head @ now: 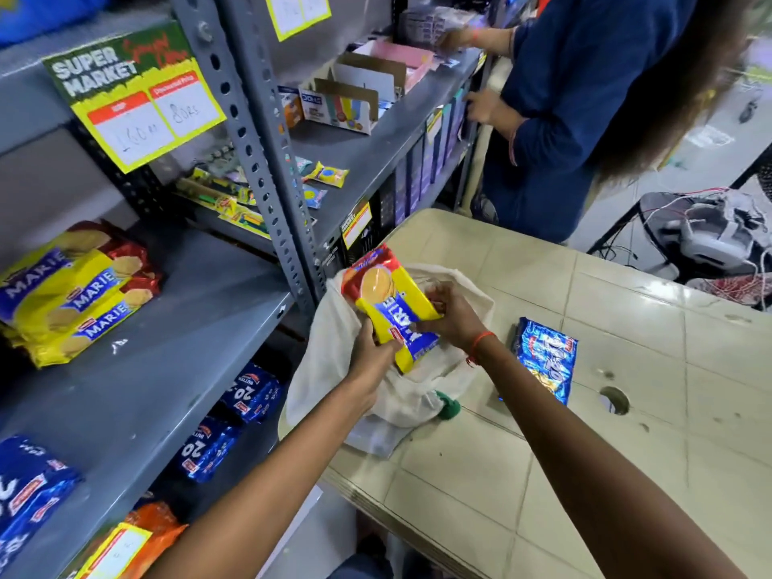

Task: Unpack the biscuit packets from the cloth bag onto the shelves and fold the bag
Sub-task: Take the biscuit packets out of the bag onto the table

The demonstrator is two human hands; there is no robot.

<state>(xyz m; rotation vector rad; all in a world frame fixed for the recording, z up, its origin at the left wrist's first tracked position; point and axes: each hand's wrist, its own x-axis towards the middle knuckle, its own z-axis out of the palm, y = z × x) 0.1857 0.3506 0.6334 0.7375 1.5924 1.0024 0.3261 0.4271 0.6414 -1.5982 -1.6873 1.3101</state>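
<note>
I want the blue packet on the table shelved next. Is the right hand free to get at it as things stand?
Probably not at once: the right hand grips the yellow Marie packet with the left hand. The blue packet lies uncovered beside its wrist.

The biscuit packet (390,302) is showing yellow and red, with a blue band and white letters. The cloth bag (334,353) is looking creamy white, with a green bit (449,405) near its bottom. The packet (545,359) lying on the desk is shining blue. The desk (626,328) is showing pale beige squares. The shelves (167,336) are looking grey. A thread (480,342) on the wrist is glowing orange-red.
</note>
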